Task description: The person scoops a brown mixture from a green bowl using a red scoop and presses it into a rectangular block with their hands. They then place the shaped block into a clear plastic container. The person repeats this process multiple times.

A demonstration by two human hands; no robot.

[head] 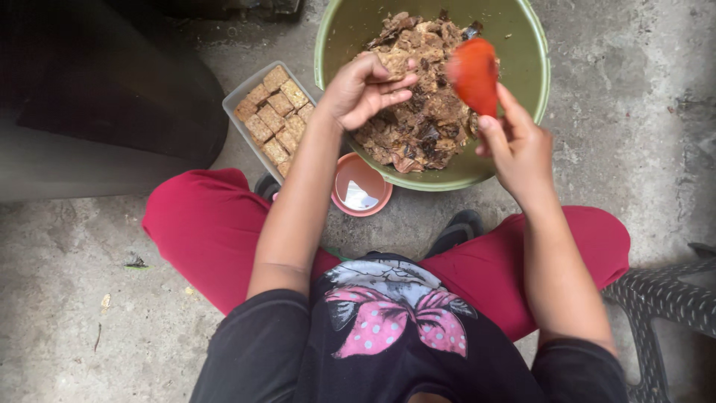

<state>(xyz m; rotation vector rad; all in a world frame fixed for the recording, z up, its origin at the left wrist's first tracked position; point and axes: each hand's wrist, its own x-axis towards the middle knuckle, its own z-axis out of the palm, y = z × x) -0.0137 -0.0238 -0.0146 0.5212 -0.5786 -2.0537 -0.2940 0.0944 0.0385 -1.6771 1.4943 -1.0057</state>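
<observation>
This looks like a home's back yard or outdoor cooking spot, not a fitted kitchen. The floor [619,112] is bare, stained concrete with grit and scraps on it. Food work is done squatting at ground level: a green bowl [526,89] of brown pieces, a grey tray [240,101] of cut blocks and a small pink dish [361,188] stand directly on it. A plastic stool [664,298] sits at the right edge.

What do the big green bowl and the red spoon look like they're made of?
The green bowl looks like plastic: even colour, thin smooth rim, dull sheen. The red spoon, held in the right hand, also seems plastic, uniformly coloured and slightly glossy, though motion blur leaves it uncertain.
</observation>
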